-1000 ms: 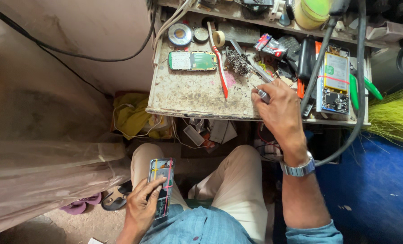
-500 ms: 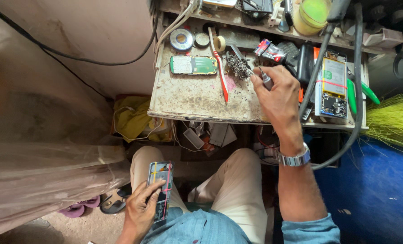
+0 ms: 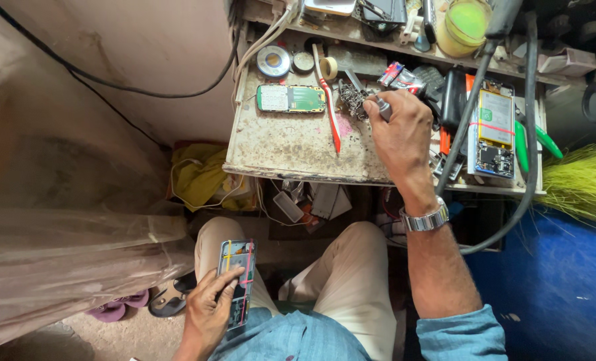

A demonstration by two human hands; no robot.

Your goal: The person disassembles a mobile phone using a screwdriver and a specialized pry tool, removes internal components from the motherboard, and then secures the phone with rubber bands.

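Note:
My left hand [image 3: 210, 309] rests on my left thigh and holds an opened phone body [image 3: 238, 279] with coloured wires across it. My right hand [image 3: 400, 132] is stretched out over the worn bench top [image 3: 291, 144] and grips a small grey tool [image 3: 380, 106] whose tip sits by a tangle of metal wool [image 3: 353, 98]. A red toothbrush [image 3: 328, 110] lies just left of that hand. A green phone circuit board [image 3: 291, 98] lies further left on the bench.
A solder reel [image 3: 273, 61] and tape roll [image 3: 327, 67] sit at the bench's back. An opened phone with battery [image 3: 492, 130], green-handled pliers [image 3: 537, 142] and thick black cables [image 3: 520, 134] crowd the right. A yellow-green jar [image 3: 464, 25] stands on the shelf. Sandals [image 3: 144, 302] lie on the floor.
My right hand has moved away from me across the bench toward the metal wool, tool in its grip. The view has tilted down a little. My left hand has kept still with the phone.

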